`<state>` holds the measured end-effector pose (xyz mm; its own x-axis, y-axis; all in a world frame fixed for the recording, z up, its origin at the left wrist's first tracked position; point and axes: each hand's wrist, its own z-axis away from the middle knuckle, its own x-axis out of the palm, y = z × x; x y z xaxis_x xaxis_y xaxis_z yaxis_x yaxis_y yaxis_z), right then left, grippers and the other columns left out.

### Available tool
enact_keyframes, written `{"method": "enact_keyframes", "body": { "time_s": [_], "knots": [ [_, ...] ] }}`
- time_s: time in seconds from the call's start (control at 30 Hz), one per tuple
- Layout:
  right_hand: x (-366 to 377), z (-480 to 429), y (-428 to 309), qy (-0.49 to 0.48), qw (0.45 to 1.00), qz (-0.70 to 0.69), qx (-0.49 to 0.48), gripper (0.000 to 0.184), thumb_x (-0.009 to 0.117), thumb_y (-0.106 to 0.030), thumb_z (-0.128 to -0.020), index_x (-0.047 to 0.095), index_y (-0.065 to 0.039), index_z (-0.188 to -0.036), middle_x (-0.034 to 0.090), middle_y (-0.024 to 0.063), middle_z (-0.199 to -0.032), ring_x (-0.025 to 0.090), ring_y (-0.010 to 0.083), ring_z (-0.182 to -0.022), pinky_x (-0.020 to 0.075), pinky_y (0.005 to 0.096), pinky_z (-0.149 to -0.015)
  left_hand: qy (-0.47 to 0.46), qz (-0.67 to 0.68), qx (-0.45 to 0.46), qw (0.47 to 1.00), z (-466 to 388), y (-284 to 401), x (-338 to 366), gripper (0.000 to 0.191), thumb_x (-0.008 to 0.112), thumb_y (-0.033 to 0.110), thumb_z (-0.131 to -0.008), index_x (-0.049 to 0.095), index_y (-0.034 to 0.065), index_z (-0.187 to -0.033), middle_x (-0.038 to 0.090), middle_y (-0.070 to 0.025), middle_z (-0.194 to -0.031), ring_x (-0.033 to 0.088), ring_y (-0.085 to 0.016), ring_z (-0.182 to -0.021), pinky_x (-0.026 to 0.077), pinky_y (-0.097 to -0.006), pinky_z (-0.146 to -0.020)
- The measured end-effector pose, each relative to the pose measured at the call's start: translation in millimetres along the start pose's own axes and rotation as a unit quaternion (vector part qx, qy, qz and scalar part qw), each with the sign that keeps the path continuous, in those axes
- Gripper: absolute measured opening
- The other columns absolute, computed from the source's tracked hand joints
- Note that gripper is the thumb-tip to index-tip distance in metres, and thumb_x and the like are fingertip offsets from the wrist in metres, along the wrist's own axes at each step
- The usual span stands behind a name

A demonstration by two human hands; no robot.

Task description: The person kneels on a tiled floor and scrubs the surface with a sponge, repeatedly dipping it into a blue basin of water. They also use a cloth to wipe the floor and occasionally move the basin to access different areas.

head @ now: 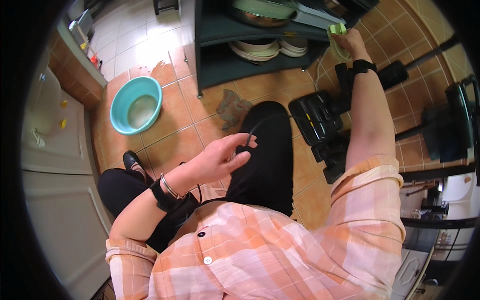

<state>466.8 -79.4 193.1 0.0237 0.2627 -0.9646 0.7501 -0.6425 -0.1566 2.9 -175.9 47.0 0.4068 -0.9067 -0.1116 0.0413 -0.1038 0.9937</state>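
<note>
My right hand (352, 42) is stretched out to the upper right and grips a light green scrub brush (338, 29) with pale bristles, beside the right end of a dark shelf unit (243, 71). My left hand (215, 159) hovers over my lap near the bent knee, fingers curled and thumb apart. A thin black cord (268, 117) runs to its fingers; whether they grip it is unclear. A crumpled grey-brown cloth (232, 107) lies on the tiled floor (170, 131) beyond the knee. A turquoise basin (159, 103) with cloudy liquid stands to the left.
Stacked plates (255, 52) and a large glass-lidded pan (262, 13) sit on the shelves. A black floor-cleaner head (315, 116) and its tubes stand on the right. Pale cabinet doors (60, 202) line the left side. Wet patches (161, 68) mark the floor near the basin.
</note>
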Motion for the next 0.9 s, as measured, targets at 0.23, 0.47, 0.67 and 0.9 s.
{"method": "enact_keyframes", "body": {
  "time_s": [0.23,0.47,0.67,0.9],
  "knots": [
    [69,80,101,-0.084,0.994,0.071,-0.016,0.055,0.074,-0.048,-0.071,0.064,-0.006,-0.106,0.065,0.018,-0.11,0.063,0.0337,-0.103,0.0511,0.0425,-0.085,-0.179,-0.449,0.12,0.867,-42,28,57,0.036,0.063,0.025,-0.085,0.057,0.0002,-0.11,0.059,-0.0128,-0.109,0.05,-0.032,-0.115,0.038,-0.0413,-0.099],
    [278,190,112,-0.282,0.956,0.008,0.077,0.047,0.07,-0.04,-0.077,0.063,-0.008,-0.111,0.066,0.0172,-0.111,0.062,0.032,-0.106,0.0502,0.0406,-0.085,-0.03,-0.454,0.057,0.889,-39,8,7,0.044,0.067,0.025,-0.082,0.057,-0.0016,-0.115,0.056,-0.0154,-0.121,0.045,-0.035,-0.123,0.034,-0.0448,-0.106],
    [397,186,-1,-0.252,0.959,-0.128,-0.01,0.048,0.067,-0.036,-0.08,0.055,-0.007,-0.116,0.067,0.0206,-0.102,0.065,0.0356,-0.096,0.0508,0.0454,-0.082,0.16,-0.315,-0.208,0.912,15,-3,-100,0.027,0.061,0.006,-0.085,0.06,-0.0024,-0.11,0.065,-0.0115,-0.108,0.061,-0.027,-0.103,0.048,-0.0343,-0.089],
    [492,209,-104,-0.285,0.941,-0.12,-0.134,0.048,0.057,-0.029,-0.088,0.047,-0.01,-0.131,0.069,0.0171,-0.082,0.068,0.0362,-0.077,0.0508,0.0492,-0.073,0.288,-0.055,-0.291,0.911,50,-72,-144,0.023,0.052,0.012,-0.098,0.058,-0.0033,-0.114,0.066,-0.0089,-0.1,0.061,-0.014,-0.096,0.047,-0.0264,-0.087]
  ]
}}
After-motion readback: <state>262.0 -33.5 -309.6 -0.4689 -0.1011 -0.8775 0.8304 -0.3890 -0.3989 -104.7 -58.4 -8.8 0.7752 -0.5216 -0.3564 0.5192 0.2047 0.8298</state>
